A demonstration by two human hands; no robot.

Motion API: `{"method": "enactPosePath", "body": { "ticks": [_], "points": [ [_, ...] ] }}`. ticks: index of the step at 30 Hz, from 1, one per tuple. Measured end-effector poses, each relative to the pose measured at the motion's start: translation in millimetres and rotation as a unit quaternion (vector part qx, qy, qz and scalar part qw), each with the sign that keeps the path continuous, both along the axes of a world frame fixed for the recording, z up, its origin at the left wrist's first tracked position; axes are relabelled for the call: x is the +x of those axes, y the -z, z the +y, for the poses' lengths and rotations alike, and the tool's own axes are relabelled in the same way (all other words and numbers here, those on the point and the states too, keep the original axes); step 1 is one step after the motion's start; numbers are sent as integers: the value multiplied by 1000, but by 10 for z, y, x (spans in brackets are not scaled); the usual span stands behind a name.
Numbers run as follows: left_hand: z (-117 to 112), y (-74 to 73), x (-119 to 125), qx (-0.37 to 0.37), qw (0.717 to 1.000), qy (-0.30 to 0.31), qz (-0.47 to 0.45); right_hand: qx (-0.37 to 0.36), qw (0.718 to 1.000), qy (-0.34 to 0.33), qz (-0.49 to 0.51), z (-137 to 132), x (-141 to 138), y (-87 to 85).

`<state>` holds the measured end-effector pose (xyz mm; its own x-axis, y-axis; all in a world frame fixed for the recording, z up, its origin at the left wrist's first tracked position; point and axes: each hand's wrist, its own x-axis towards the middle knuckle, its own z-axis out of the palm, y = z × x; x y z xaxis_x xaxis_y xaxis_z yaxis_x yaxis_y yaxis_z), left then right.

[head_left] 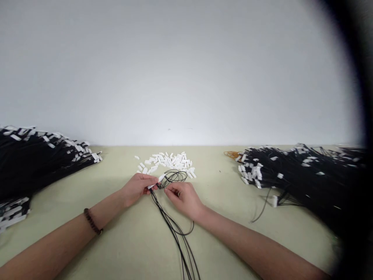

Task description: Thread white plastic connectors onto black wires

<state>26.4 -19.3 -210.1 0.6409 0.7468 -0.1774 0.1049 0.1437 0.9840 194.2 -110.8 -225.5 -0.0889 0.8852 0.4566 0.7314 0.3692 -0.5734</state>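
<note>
My left hand [141, 188] is closed on a white plastic connector [161, 178], pinched between thumb and fingers. Thin black wires [167, 217] run from the connector down toward the table's front edge, and others loop [177, 175] out above my right hand. Just to the right, my right hand [184, 197] has thumb and forefinger pinched together at the wires, seemingly on a black wire; its tip is too small to make out. Behind both hands lies a loose pile of small white connectors [171, 160].
A large bundle of black wires with white connectors [37, 163] lies at the left. Another such bundle [303, 175] is at the right, with a coil of orange wire [232, 154] beside it. A pale wall [186, 70] rises behind the light green table [221, 241].
</note>
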Motion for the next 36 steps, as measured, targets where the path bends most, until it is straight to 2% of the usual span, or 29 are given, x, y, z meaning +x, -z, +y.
{"method": "enactPosePath", "body": {
  "ticks": [8, 14, 19, 24, 30, 33, 36],
  "points": [
    [0, 13, -2, 7, 1000, 0, -1, -12, 1000, 3, 14, 8, 12, 4],
    [-6, 3, 0, 9, 1000, 0, 1, -67, 992, 9, 106, 9, -39, 43],
    [-2, -8, -10, 11, 1000, 6, 1, -165, 954, -7, 252, 19, -75, 39],
    [-7, -9, -22, 9, 1000, 7, -3, -194, 925, -14, 326, 3, -65, -39],
    [-29, -29, -32, 19, 999, 19, -22, -251, 875, -50, 410, -29, -55, -150],
    [-46, -45, -40, 28, 999, 21, -22, -267, 865, -60, 420, -34, -61, -173],
    [-52, -43, -44, 38, 999, 31, -17, -258, 871, -58, 414, -41, -72, -159]
  ]
}}
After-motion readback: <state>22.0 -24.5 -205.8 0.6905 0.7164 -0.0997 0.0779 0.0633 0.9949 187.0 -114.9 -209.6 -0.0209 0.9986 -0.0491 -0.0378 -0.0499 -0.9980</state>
